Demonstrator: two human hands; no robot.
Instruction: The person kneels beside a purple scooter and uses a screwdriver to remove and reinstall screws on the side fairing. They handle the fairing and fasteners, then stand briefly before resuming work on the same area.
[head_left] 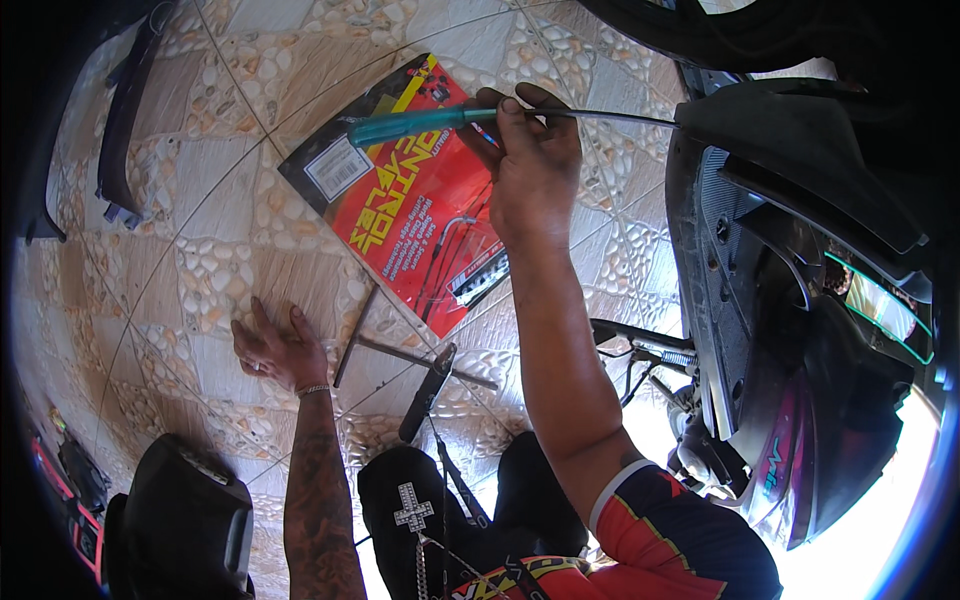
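My right hand [538, 165] is closed round a screwdriver with a see-through green handle [410, 126]. Its long thin shaft points right and ends at the edge of a scooter's black body panel [790, 140]; I cannot tell whether the tip touches it. Below that hand lies a flat red and black cable package [420, 230] on the floor. My left hand [282, 350] is over the tiles to the left, fingers apart, holding nothing. A dark metal T-shaped wrench [425, 367] rests between the package and my knees.
The scooter's ribbed footboard [715, 240] and pink-marked panel [775, 460] fill the right side. A long dark trim piece [125, 140] lies at the far left, a black plastic cover [185, 520] at the lower left. The floor is stone-patterned tile [230, 200].
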